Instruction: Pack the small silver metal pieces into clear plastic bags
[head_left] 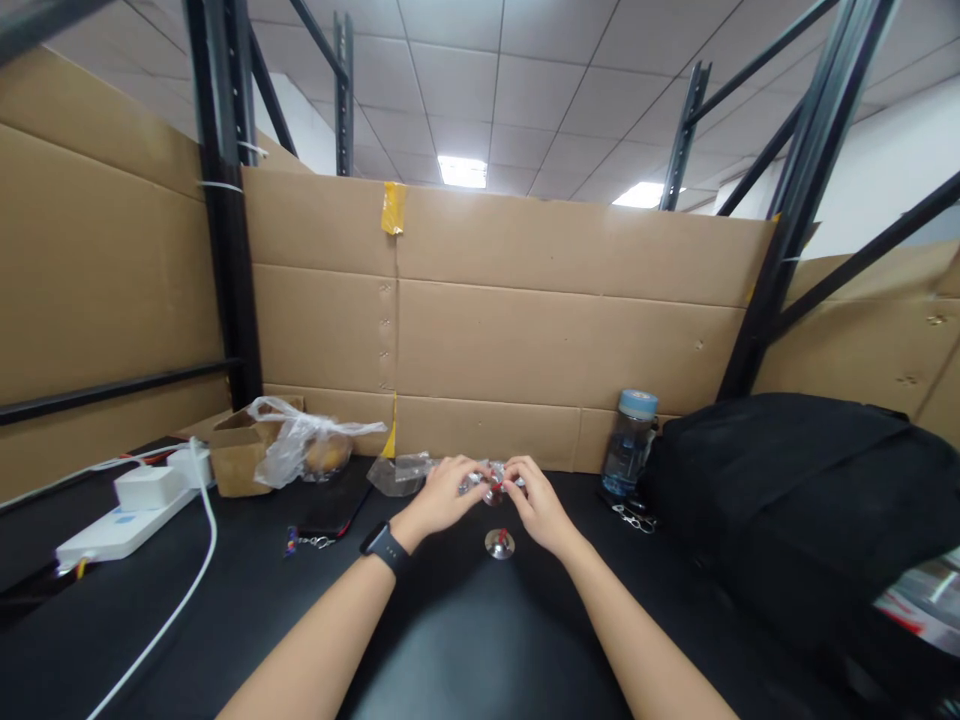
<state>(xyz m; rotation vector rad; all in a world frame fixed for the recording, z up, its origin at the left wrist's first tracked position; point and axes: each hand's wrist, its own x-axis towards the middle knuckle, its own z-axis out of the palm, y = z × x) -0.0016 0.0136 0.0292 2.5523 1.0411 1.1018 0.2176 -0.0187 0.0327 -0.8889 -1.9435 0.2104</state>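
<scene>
Pinching a small shiny silver-and-red item [493, 486] at the centre of the clock, with the left hand [448, 492] coming in from about 8 o'clock and the right hand [538, 507] from about 4. Bent at the fingers on both sides, with thumb and fingertips drawn close to meet the item from either flank; too small and too covered by the fingers to tell its full shape. Worn at the left wrist, a dark smartwatch [385, 549]. Lying apart from both hands at 6 o'clock, on the black tabletop [480, 640], a round silver metal disc [499, 545] with a bit of red at its middle. Set just beside the left hand at 9 o'clock, some clear plastic wrap [397, 476]. Farther out toward 9, a flat black case [331, 514] with a small chain [315, 542], then a tied plastic bag [300, 455] around something orange, a cardboard box [238, 460] and a white power strip [112, 540] with plugs in it. Standing upright between 2 and 3, a clear bottle [626, 455] with a blue lid; near its foot, a silvery chain [634, 518]. Slumped at 3, a large black bag [795, 500]. Rising behind everything at 12, a cardboard wall [487, 340], with yellow tape [393, 208] at 11.
</scene>
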